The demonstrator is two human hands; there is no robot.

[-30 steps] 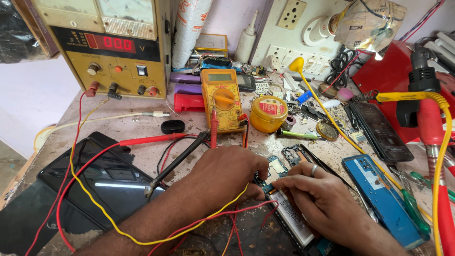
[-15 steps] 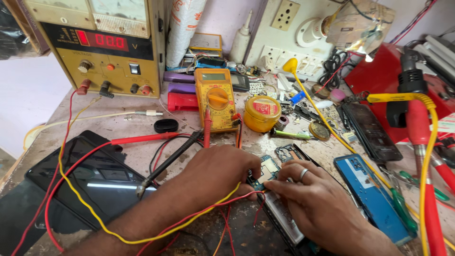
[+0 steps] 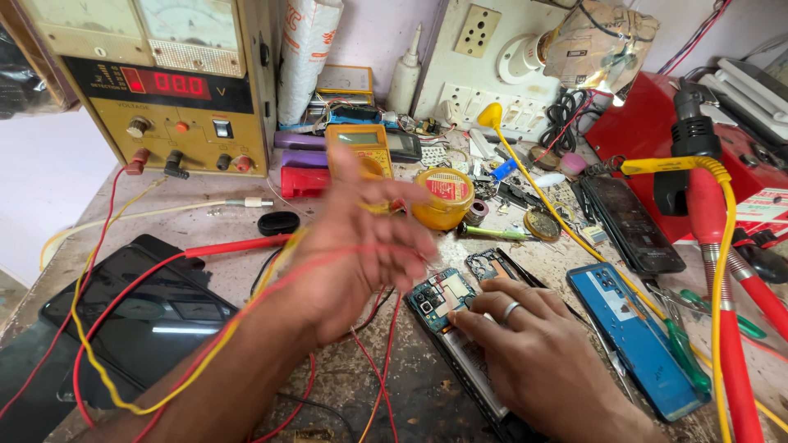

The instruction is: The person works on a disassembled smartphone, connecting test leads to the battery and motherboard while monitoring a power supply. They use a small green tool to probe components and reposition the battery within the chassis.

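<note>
An opened phone (image 3: pixel 439 297) lies on the bench with its blue-green circuit board bare. My right hand (image 3: pixel 529 349), a ring on one finger, lies flat over its lower part and holds it down. My left hand (image 3: pixel 353 250) is lifted above the bench just left of the phone, blurred, fingers spread and nothing visible in them. Red and yellow test leads (image 3: pixel 205 344) drape across my left wrist and forearm. A yellow multimeter (image 3: pixel 361 143) stands behind the left hand, partly hidden by it.
A bench power supply (image 3: pixel 164 90) stands back left. A dark tablet (image 3: pixel 139 320) lies at left. A yellow tin (image 3: pixel 443 197), a black phone (image 3: pixel 632 217), a blue phone back (image 3: pixel 632 328), a green screwdriver (image 3: pixel 681 357) and a red-handled tool (image 3: pixel 714 246) crowd the right.
My left hand has risen off the phone and swung up toward the multimeter, pulling the leads with it. The right hand stays on the phone. The view has shifted slightly.
</note>
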